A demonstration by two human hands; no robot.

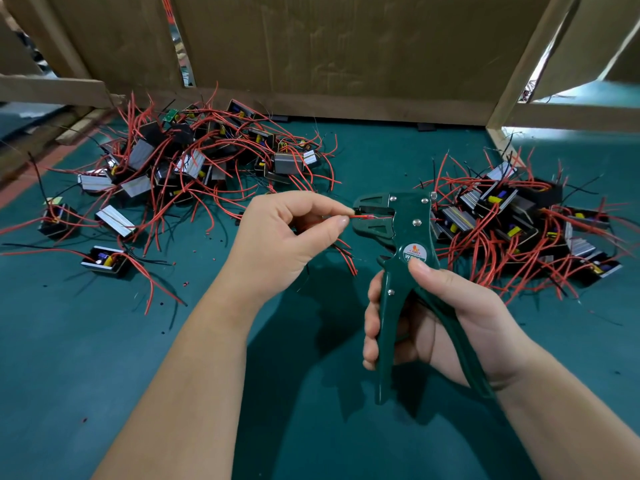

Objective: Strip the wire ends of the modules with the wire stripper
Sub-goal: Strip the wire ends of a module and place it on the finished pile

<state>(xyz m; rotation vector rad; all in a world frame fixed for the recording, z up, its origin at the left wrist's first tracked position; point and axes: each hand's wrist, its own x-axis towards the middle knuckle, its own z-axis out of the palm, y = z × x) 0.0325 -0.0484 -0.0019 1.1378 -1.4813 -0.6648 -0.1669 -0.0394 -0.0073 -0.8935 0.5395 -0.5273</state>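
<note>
Currently: my left grip (280,237) pinches red wire (357,216), axis left-to-right, tip in wire stripper (412,230) head just rightward; my right grip (460,317) clasps its spread handles above worktop (104,341).

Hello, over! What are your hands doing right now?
Left hand pinches red wire, end between the jaws. Right hand grips wire stripper. Nothing in the way.

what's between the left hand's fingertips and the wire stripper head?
Only a short stretch of red wire, pinched by the left hand and running into the jaws of the wire stripper. The head view shows it.
</note>
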